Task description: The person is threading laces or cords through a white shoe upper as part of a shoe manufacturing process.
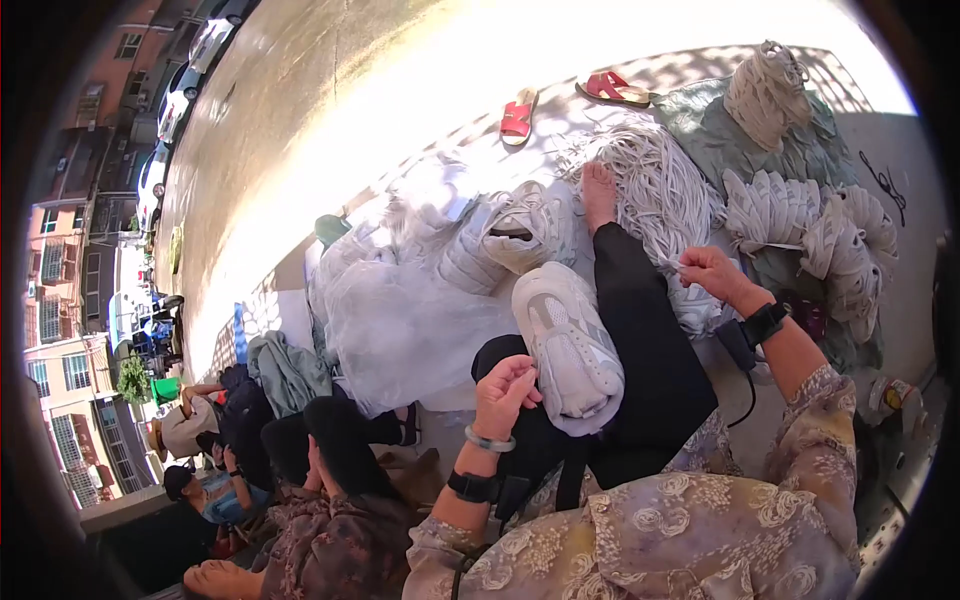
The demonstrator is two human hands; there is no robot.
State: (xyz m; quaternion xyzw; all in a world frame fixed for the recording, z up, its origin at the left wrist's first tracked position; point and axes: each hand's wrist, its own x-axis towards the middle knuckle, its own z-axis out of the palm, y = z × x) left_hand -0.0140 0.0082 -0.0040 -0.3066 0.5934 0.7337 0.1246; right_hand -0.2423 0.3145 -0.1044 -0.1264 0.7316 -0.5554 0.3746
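Note:
A pale grey-white sneaker [565, 345] lies sole-side on my lap, over my black trouser leg [640, 340]. My left hand [503, 395] rests against the sneaker's heel end, fingers curled on it. My right hand [712, 272] reaches to a heap of white shoelaces [660, 185] and pinches a lace between its fingertips. My bare foot [598, 192] rests on the same heap. Both wrists carry black bands, the left also a pale bangle.
More white sneakers [520, 230] and clear plastic bags [400, 320] lie ahead-left. Bundles of white laces [800, 215] sit on a green cloth [720, 130] at right. Two red sandals [518, 115] lie on sunlit pavement. Other people [230, 440] sit at lower left.

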